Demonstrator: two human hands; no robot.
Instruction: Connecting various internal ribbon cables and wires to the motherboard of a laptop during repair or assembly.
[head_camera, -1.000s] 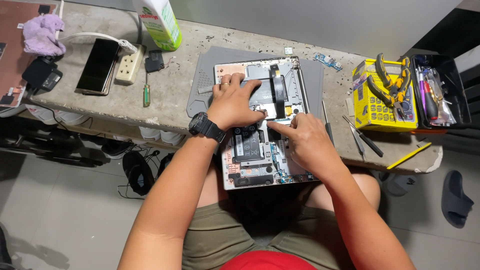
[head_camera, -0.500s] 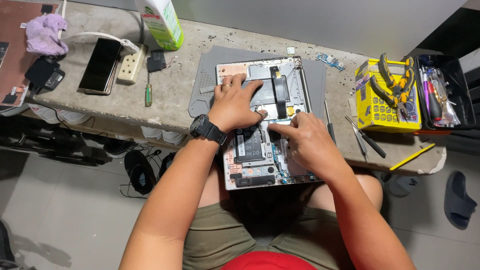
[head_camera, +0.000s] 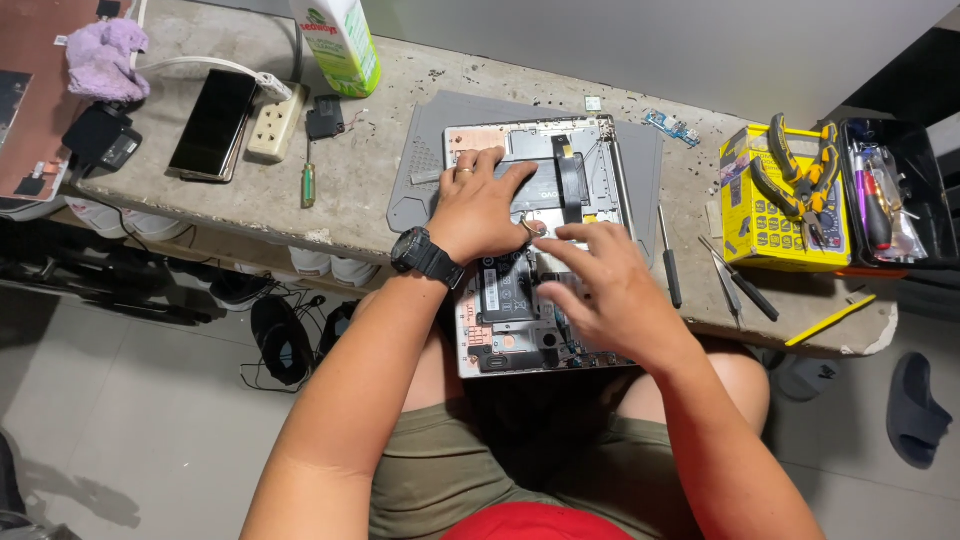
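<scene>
my right hand (head_camera: 605, 285) lies flat, fingers spread, on the opened tablet (head_camera: 530, 240) over my lap, gripping nothing. at ten o'clock my left hand (head_camera: 480, 210) presses its upper half, also holding nothing. i judge i'm steadying it; next calls for a screwdriver (head_camera: 669, 262) at three o'clock.

A worn grey counter (head_camera: 380, 190) is carrying a grey mat (head_camera: 430, 150), a phone (head_camera: 213, 124), a power strip (head_camera: 273, 122), a green screwdriver (head_camera: 309, 182) and a yellow box (head_camera: 775, 225).
</scene>
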